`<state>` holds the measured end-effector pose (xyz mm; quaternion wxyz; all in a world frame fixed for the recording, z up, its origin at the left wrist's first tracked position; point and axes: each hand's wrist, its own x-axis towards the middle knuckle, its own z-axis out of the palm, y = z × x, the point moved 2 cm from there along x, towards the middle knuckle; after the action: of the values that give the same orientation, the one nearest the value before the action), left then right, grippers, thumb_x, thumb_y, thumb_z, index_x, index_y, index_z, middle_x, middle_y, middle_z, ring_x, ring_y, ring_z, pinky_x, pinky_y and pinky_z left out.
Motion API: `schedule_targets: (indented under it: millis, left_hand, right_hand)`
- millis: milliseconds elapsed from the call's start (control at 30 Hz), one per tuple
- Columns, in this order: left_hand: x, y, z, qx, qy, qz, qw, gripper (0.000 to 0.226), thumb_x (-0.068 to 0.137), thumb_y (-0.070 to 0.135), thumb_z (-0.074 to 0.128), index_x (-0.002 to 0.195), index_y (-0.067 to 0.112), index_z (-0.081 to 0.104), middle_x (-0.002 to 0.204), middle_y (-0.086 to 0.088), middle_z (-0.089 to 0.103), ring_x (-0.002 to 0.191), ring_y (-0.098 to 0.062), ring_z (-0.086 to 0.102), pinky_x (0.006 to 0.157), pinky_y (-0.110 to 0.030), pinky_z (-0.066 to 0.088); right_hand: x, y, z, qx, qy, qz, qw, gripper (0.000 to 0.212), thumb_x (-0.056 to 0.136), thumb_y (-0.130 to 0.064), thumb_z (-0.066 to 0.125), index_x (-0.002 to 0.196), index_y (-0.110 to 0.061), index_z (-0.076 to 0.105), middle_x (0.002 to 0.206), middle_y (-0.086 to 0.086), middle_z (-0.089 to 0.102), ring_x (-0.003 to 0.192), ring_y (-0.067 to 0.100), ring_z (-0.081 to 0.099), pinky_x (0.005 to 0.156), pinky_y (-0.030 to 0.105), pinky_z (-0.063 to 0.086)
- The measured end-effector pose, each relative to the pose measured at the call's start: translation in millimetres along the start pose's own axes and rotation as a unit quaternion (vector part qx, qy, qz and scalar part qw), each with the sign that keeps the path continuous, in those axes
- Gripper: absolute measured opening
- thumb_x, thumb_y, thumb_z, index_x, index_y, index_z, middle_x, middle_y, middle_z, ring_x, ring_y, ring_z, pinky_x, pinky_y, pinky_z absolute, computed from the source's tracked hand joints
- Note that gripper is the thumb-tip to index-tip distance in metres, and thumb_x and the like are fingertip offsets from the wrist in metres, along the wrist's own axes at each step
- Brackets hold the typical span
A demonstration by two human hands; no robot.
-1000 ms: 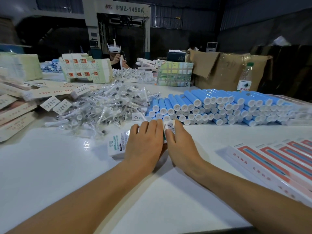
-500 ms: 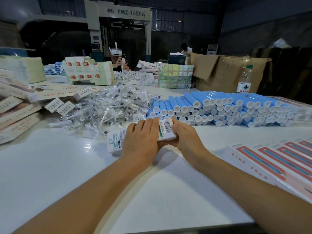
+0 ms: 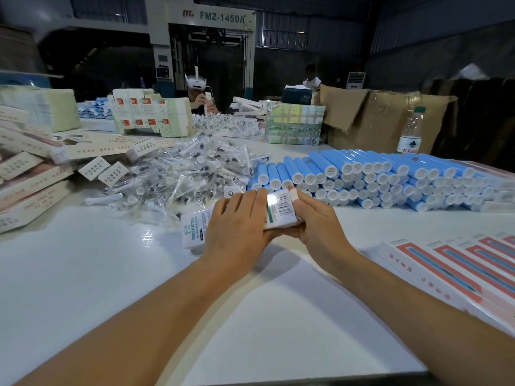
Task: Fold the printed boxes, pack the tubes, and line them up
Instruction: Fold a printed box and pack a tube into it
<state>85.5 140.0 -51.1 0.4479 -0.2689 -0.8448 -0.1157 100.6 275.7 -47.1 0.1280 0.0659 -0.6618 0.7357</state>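
1. A white printed box (image 3: 280, 208) is held between two hands, just above the white table (image 3: 83, 274).
2. The left hand (image 3: 237, 221) lies over the middle of the box. Its fingers bend over the top, so that part of the box is hidden.
3. The left end of the box, with green letters on it, sticks out past the left hand.
4. The right hand (image 3: 315, 221) grips the right end. Its fingers curl round the end, next to the black barcode.
5. The blue tubes (image 3: 362, 176) lie in a big stack just behind the hands. Their white caps face the person.
6. A heap of brush heads in clear bags (image 3: 178, 176) sits left of the tubes.
7. Red and white boxes (image 3: 459, 263) lie side by side near the right arm.
8. Flat box sheets (image 3: 30, 185) are piled on the far left.
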Motion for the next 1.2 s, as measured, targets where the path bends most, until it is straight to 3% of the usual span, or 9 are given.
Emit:
schedule_targets:
  millis: [200,300,433,533,633,800,967,1133,1200]
  left_hand:
    - [-1,0,5,0.038,-0.015,0.024,0.999,0.069,0.07,0.049,0.075,0.111,-0.006,0.063,0.096,-0.017,0.067,0.082,-0.033,0.065,0.071,-0.039,0.053]
    - [-2,0,4,0.044,-0.021,0.021,0.999,0.068,0.076,0.051,0.065,0.114,-0.005,0.062,0.098,-0.016,0.067,0.084,-0.033,0.064,0.072,-0.039,0.052]
    - [-2,-2,2,0.05,-0.023,0.014,0.998,0.066,0.075,0.049,0.066,0.113,-0.004,0.063,0.096,-0.015,0.067,0.081,-0.033,0.064,0.07,-0.039,0.052]
    - [0,-3,3,0.053,-0.039,-0.012,0.998,0.069,0.067,0.044,0.081,0.111,-0.005,0.063,0.093,-0.016,0.067,0.078,-0.033,0.064,0.066,-0.039,0.051]
    - [2,-3,3,0.072,-0.046,-0.029,0.996,0.073,0.065,0.047,0.081,0.113,-0.004,0.063,0.092,-0.014,0.067,0.079,-0.032,0.063,0.066,-0.037,0.049]
    - [3,0,2,0.129,-0.019,-0.022,0.991,0.077,0.059,0.055,0.082,0.108,-0.002,0.066,0.088,-0.011,0.067,0.074,-0.027,0.064,0.062,-0.033,0.049]
    - [2,2,-1,0.152,0.002,0.007,0.988,0.075,0.057,0.054,0.082,0.105,-0.002,0.067,0.086,-0.011,0.066,0.07,-0.026,0.062,0.058,-0.031,0.048]
    - [1,2,-3,0.143,-0.004,0.005,0.99,0.075,0.06,0.055,0.081,0.106,-0.001,0.067,0.086,-0.009,0.067,0.071,-0.024,0.063,0.058,-0.031,0.047]
    - [0,5,-3,0.139,-0.013,0.019,0.99,0.075,0.061,0.056,0.08,0.108,-0.001,0.067,0.086,-0.008,0.067,0.071,-0.024,0.063,0.059,-0.031,0.047]
  right_hand:
    - [1,2,0,-0.008,0.011,-0.002,1.0,0.041,0.096,0.0,0.031,0.109,-0.026,0.059,0.083,-0.005,0.073,0.077,0.009,0.071,0.061,0.025,0.057]
    - [-1,4,1,-0.016,0.02,-0.009,1.0,0.038,0.096,-0.005,0.032,0.118,-0.028,0.053,0.08,-0.009,0.073,0.079,0.009,0.07,0.065,0.025,0.057]
    - [-4,6,2,-0.193,0.015,-0.025,0.981,0.041,0.096,-0.013,0.042,0.134,-0.024,0.052,0.104,-0.003,0.068,0.097,0.015,0.064,0.085,0.037,0.055]
    - [-5,0,2,-0.279,0.076,-0.099,0.952,0.022,0.092,-0.018,0.054,0.101,-0.032,0.068,0.096,-0.001,0.063,0.083,0.002,0.055,0.074,0.018,0.048]
    - [-5,-3,-2,-0.286,0.15,-0.124,0.938,0.008,0.086,-0.019,0.066,0.093,-0.018,0.07,0.087,-0.004,0.059,0.074,-0.001,0.053,0.064,0.007,0.039]
    - [-10,-1,3,-0.292,0.175,-0.147,0.929,0.011,0.086,-0.012,0.067,0.077,-0.018,0.063,0.081,-0.002,0.058,0.072,-0.001,0.052,0.063,0.006,0.037]
    - [-14,0,6,-0.327,0.169,-0.182,0.912,0.004,0.085,-0.006,0.067,0.082,-0.008,0.068,0.077,-0.008,0.05,0.072,-0.007,0.05,0.066,0.003,0.035]
    - [-9,-3,7,-0.294,0.154,-0.154,0.931,0.013,0.086,-0.011,0.065,0.086,-0.024,0.061,0.08,-0.006,0.052,0.071,-0.004,0.05,0.065,0.007,0.037]
    - [-6,-3,3,-0.263,0.162,-0.138,0.941,0.018,0.086,-0.011,0.066,0.084,-0.027,0.06,0.082,-0.003,0.057,0.074,0.003,0.052,0.071,0.016,0.043]
